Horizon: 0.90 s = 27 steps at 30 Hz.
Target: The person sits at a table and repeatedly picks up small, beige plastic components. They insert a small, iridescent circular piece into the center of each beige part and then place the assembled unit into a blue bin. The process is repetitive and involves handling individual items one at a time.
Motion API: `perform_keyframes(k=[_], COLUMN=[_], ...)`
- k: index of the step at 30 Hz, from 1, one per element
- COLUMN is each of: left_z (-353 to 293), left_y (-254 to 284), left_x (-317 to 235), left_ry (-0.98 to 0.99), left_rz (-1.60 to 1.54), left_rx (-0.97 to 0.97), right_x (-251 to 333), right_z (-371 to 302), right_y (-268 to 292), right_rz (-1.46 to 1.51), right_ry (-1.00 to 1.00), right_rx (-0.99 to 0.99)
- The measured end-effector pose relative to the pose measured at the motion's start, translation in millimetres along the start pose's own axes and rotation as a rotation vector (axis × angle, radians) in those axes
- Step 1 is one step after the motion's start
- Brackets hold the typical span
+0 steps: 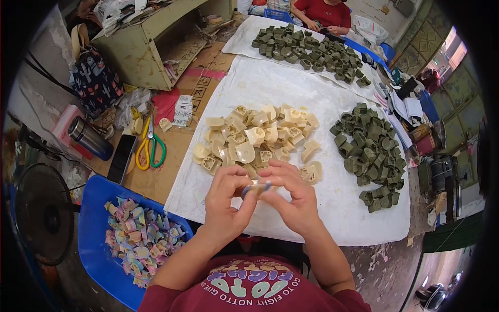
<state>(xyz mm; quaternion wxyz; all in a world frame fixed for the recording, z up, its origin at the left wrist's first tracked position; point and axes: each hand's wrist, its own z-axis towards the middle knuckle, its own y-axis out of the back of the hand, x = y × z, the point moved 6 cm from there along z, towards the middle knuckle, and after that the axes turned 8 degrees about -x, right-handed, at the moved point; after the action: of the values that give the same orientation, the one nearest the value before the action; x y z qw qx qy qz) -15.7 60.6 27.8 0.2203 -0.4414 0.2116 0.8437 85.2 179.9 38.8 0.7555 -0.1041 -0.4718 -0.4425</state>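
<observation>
Both hands meet over the near edge of a white cloth [332,208], left hand [224,200] and right hand [292,195] pinching one small cream plastic piece [254,187] between fingertips, raised for close handling just before the cream pile [257,140].

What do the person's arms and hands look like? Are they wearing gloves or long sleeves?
No gloves and no long sleeves. Both the left hand and the right hand are bare, and so are the forearms that come up from the bottom of the picture. No rings, watch or bracelets show. The person wears a dark red short-sleeved T-shirt with rounded pale green and white lettering printed across the chest.
</observation>
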Motion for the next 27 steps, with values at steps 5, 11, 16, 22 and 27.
perform_keyframes(k=[5,11,16,22,27], left_z=[-21.9,-15.6,-13.0,-17.1,-10.1], left_y=[-32.9,-24.3,-21.7,-22.2,-16.5], left_x=[20.4,6.7,-7.0,-5.6,2.5], left_ry=[0.925,0.971,0.875,0.733,0.838], left_rz=[-1.125,-1.097,-0.913,-0.743,-0.895], left_rx=[0.101,0.129,-0.056,0.051,0.074], right_x=[33.6,13.2,3.6,8.2,24.6], right_z=[-6.2,-19.2,-22.7,-23.3,-14.2], right_y=[7.2,-8.0,-32.8,-34.2,-27.0], right_rz=[-0.305,0.158,0.583,0.725,0.267], right_ry=[0.282,-0.021,-0.415,-0.546,-0.302], right_rx=[-0.177,-0.051,0.157,0.181,0.207])
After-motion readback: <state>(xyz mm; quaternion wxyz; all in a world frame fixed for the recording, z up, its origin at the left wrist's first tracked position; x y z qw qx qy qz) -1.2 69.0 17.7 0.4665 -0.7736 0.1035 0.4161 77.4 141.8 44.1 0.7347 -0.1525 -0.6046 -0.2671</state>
